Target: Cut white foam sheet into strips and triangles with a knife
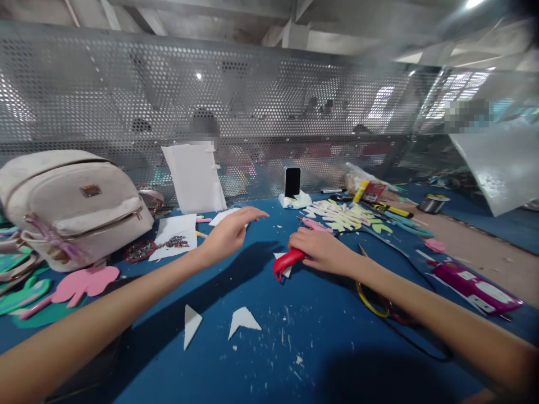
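My left hand (231, 231) is raised over the blue table with its fingers stretched out and holds nothing. A little to the right, my right hand (318, 251) is closed around a red curved plastic tool (288, 264), whose exact kind I cannot make out. A small white piece with a jagged edge (287, 272) shows just under the tool. Nearer to me lie two white cut pieces, a narrow triangle (192, 325) and a notched one (244, 321). Beyond my right hand are a pink item (315, 224) and a heap of pale yellow-green strips (343, 214).
A cream backpack (80, 202) stands at the left beside a pink foam shape (86, 285). Small dark bits lie on white paper (170, 249). Scissors with a yellow handle (370, 303), a purple glue gun or similar device (475, 286), and a wire spool (433, 203) are at the right. A phone (292, 182) stands upright behind.
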The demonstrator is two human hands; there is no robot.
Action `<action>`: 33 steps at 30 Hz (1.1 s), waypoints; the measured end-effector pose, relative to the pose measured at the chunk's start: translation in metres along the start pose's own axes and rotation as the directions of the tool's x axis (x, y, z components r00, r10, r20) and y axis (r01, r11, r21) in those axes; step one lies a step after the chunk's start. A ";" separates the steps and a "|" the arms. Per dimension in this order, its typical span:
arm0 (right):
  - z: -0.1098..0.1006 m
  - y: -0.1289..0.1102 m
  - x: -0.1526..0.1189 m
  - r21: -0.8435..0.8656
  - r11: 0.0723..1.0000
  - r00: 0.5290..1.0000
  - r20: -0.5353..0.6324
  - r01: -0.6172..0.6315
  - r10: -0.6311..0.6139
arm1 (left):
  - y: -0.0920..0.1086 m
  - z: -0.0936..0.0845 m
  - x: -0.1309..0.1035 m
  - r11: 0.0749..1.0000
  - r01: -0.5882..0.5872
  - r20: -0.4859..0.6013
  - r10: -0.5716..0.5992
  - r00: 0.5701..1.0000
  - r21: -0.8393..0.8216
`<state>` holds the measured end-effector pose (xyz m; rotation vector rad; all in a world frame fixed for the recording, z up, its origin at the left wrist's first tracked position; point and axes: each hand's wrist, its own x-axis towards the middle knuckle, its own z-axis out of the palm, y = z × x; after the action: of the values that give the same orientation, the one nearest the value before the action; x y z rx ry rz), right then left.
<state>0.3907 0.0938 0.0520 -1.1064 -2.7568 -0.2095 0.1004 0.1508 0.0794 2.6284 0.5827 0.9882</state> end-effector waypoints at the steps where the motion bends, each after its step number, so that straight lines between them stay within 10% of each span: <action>1: 0.003 0.002 0.004 0.001 1.000 1.000 -0.009 -0.010 0.010 | 0.013 -0.009 -0.012 1.000 0.019 -0.034 -0.020 0.999 -0.013; 7: 0.017 0.016 0.028 0.045 0.997 0.995 -0.071 -0.066 0.069 | 0.073 -0.033 -0.090 0.989 0.137 0.047 -0.134 0.990 -0.054; 13: 0.010 0.001 0.036 0.140 0.985 0.983 -0.135 -0.104 0.123 | 0.075 -0.004 -0.150 0.992 0.129 0.340 -0.117 0.933 -0.011; 23: -0.017 -0.030 0.009 0.315 0.946 0.967 -0.208 -0.076 0.147 | 0.067 0.015 -0.149 0.981 0.194 0.450 -0.178 0.875 0.009; 33: -0.026 -0.040 -0.025 0.581 0.788 0.865 -0.272 -0.202 0.422 | 0.069 0.021 -0.138 0.973 0.228 0.520 -0.209 0.828 0.027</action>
<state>0.3834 0.0436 0.0699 -1.1822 -2.0341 0.3386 0.0385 0.0242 0.0129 2.5579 0.6929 0.1900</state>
